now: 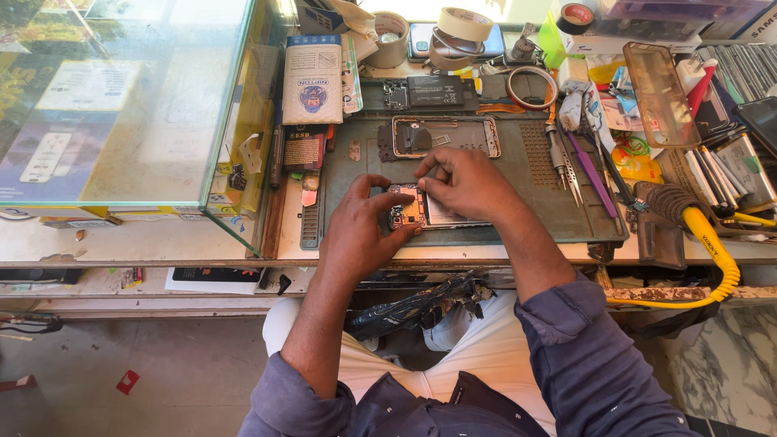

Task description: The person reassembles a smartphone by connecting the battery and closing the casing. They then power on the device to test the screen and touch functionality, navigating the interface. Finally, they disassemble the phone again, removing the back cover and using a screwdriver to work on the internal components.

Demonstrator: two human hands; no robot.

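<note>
An opened phone (417, 212) with its circuit board showing lies on a dark green work mat (518, 210). My left hand (360, 231) grips the phone's left end, thumb over the top corner. My right hand (465, 184) rests on the phone from above, fingertips pressing on its inner parts. Whether a small tool or part sits between those fingers is hidden. Just beyond the hands, a removed phone frame (445, 135) with a copper-coloured rim lies flat on the mat.
A glass display case (146, 105) stands at the left. Tweezers and screwdrivers (566, 170) lie right of the mat. Tape rolls (463, 24) and a clear phone case (660, 93) sit at the back. A yellow-cabled soldering iron (696, 226) rests at the right.
</note>
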